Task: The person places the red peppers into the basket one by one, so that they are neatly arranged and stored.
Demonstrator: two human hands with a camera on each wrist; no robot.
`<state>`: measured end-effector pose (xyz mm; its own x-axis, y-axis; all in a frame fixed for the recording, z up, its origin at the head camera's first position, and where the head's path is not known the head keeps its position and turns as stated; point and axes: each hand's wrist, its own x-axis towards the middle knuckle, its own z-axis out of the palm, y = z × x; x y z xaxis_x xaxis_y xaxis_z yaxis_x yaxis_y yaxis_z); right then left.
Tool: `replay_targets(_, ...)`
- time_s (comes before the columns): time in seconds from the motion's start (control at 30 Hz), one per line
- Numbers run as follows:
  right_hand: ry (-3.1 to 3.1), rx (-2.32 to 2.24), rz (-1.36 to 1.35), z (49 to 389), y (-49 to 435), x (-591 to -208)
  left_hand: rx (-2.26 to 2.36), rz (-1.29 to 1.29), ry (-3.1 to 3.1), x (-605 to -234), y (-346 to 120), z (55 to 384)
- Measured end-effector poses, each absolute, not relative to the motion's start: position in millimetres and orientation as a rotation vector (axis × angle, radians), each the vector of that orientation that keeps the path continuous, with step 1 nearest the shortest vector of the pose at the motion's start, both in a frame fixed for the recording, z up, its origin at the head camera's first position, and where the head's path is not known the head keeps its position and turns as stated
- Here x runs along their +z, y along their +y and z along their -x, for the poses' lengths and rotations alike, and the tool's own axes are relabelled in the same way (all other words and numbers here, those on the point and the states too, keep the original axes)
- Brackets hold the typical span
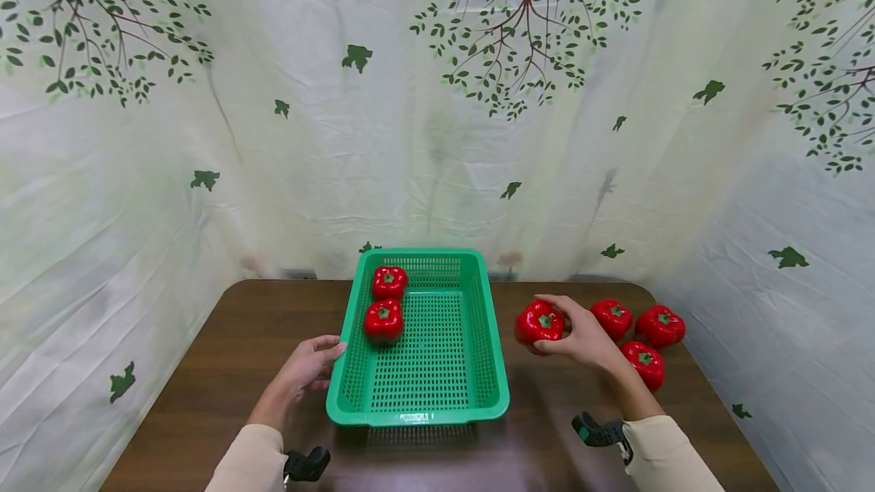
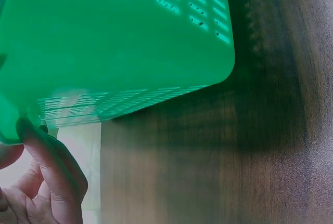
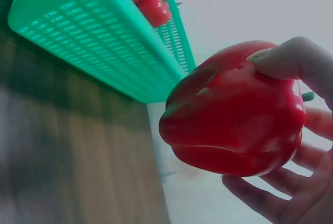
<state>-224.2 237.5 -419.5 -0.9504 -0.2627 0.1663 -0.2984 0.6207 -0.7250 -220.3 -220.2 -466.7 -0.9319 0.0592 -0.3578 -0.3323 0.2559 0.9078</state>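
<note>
A green plastic basket (image 1: 418, 421) with slotted walls stands on the table, with two red bell peppers (image 1: 384, 322) along its left side. My left hand (image 1: 311, 367) pinches the basket's left rim between thumb and fingers; the left wrist view shows those fingers (image 2: 54, 167) at the rim. To the right of the basket, my right hand (image 1: 577, 332) grips another red bell pepper (image 1: 533, 323). In the right wrist view this bell pepper (image 3: 234, 112) appears above the tabletop, thumb on one side and fingers on the other.
Three more red bell peppers (image 1: 644, 364) are grouped on the table's right side, just beyond my right hand. The brown wooden table (image 1: 273, 310) ends at a pale curtain (image 1: 437, 173) printed with leaves and branches.
</note>
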Motion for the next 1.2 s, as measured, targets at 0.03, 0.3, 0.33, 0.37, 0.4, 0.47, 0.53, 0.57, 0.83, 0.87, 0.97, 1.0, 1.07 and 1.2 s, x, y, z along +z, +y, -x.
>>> replay_targets(0.03,-2.790,1.269,-0.490,225.4,236.1,-418.0,1.723,0.249,2.213,-466.2,-220.2,220.3)
replay_targets(0.3,-2.796,1.371,-0.526,234.0,219.9,-406.7,1.748,0.198,2.188,-464.6,-219.7,220.8)
replay_targets(0.33,-2.795,1.368,-0.534,235.4,217.0,-405.6,1.750,0.201,2.189,-464.6,-219.7,220.8)
replay_targets(0.37,-2.792,1.366,-0.546,236.7,214.3,-404.5,1.749,0.204,2.192,-464.7,-219.7,220.9)
replay_targets(0.4,-2.785,1.366,-0.557,238.2,211.3,-403.5,1.746,0.206,2.194,-464.6,-219.7,220.7)
replay_targets(0.47,-2.774,1.362,-0.577,241.0,205.8,-402.1,1.745,0.208,2.195,-464.6,-219.5,220.6)
replay_targets(0.53,-2.761,1.372,-0.592,244.0,199.8,-401.0,1.742,0.213,2.195,-464.4,-219.2,220.3)
replay_targets(0.57,-2.759,1.375,-0.599,245.5,196.6,-400.5,1.740,0.215,2.195,-464.3,-219.1,220.2)
replay_targets(0.83,-2.789,1.395,-0.707,258.0,167.2,-400.6,1.735,0.222,2.204,-463.0,-219.2,219.3)
replay_targets(0.87,-2.792,1.390,-0.721,259.3,163.6,-400.9,1.736,0.221,2.204,-463.1,-219.2,219.3)
replay_targets(0.97,-2.809,1.365,-0.751,263.9,152.7,-403.0,1.743,0.222,2.200,-463.1,-219.3,219.6)
replay_targets(1.0,-2.815,1.357,-0.758,265.0,149.2,-403.7,1.744,0.221,2.199,-463.2,-219.4,219.5)
replay_targets(1.07,-2.824,1.340,-0.768,267.1,142.0,-405.3,1.745,0.220,2.199,-463.0,-219.5,219.4)
replay_targets(1.2,-2.837,1.304,-0.789,268.8,127.4,-406.8,1.743,0.217,2.202,-462.6,-219.6,219.0)
